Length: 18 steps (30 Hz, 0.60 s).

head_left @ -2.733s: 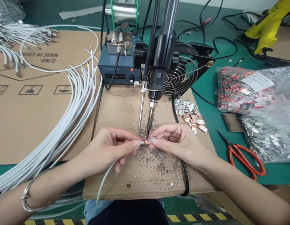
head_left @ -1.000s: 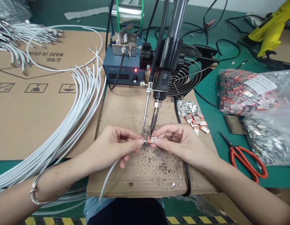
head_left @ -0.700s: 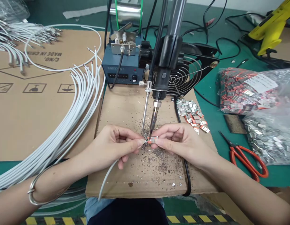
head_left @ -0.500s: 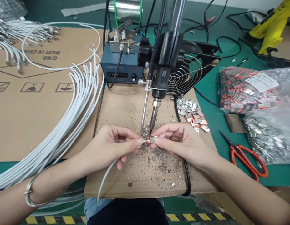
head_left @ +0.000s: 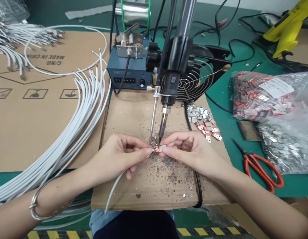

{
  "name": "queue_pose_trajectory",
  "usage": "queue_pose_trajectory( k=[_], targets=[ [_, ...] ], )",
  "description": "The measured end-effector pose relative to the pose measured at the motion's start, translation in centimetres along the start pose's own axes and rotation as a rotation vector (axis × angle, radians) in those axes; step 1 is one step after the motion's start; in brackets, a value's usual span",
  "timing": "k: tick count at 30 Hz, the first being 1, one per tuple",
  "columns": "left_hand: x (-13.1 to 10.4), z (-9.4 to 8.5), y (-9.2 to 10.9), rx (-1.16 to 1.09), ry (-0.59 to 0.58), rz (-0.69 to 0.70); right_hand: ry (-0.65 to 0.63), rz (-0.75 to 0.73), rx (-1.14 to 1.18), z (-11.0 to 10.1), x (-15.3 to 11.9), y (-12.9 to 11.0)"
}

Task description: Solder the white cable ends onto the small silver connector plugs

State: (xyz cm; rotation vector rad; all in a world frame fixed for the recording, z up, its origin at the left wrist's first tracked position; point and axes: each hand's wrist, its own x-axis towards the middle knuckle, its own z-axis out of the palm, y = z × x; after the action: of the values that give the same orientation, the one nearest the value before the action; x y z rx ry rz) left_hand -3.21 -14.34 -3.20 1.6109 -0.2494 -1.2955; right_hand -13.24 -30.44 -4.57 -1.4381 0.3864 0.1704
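Observation:
My left hand (head_left: 130,154) pinches the end of a white cable (head_left: 113,189), whose length hangs down past the front of the cardboard. Between the thumb and fingers of my right hand (head_left: 188,151) is a USB connector (head_left: 161,148), a metal shell with an orange-red insert. The cable's end meets the connector's orange end; whether the wires are joined to it is too small to tell. Right above stands the soldering iron (head_left: 163,124), its tip at the connector. The thin metal solder feed tube (head_left: 154,119) ends just left of that tip.
Many white cables (head_left: 76,122) lie at left. Loose connectors (head_left: 206,124) sit right of the iron. Red-handled scissors (head_left: 262,167) and bags of connectors (head_left: 263,96) and metal shells (head_left: 285,146) are farther right. Behind stand a blue solder feeder (head_left: 129,71) and a fan (head_left: 193,78).
Both hands stay almost in place at the iron tip. The connector has shifted very slightly left and tilted a little. The whole view has moved slightly.

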Motion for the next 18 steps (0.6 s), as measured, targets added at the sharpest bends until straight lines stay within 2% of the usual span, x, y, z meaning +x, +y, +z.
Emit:
queue_pose_trajectory(
  k=[8, 15, 18],
  targets=[
    [-0.22, -0.02, -0.25, -0.030, -0.040, 0.068, -0.080, -0.028, 0.026, -0.56, -0.23, 0.13],
    [-0.07, -0.27, -0.27, -0.025, -0.057, 0.055, -0.093, -0.038, 0.049, -0.53, -0.28, 0.13],
    [-0.06, -0.29, -0.35, -0.015, -0.029, 0.048, -0.068, -0.035, 0.021, -0.35, -0.22, 0.11]
  ],
)
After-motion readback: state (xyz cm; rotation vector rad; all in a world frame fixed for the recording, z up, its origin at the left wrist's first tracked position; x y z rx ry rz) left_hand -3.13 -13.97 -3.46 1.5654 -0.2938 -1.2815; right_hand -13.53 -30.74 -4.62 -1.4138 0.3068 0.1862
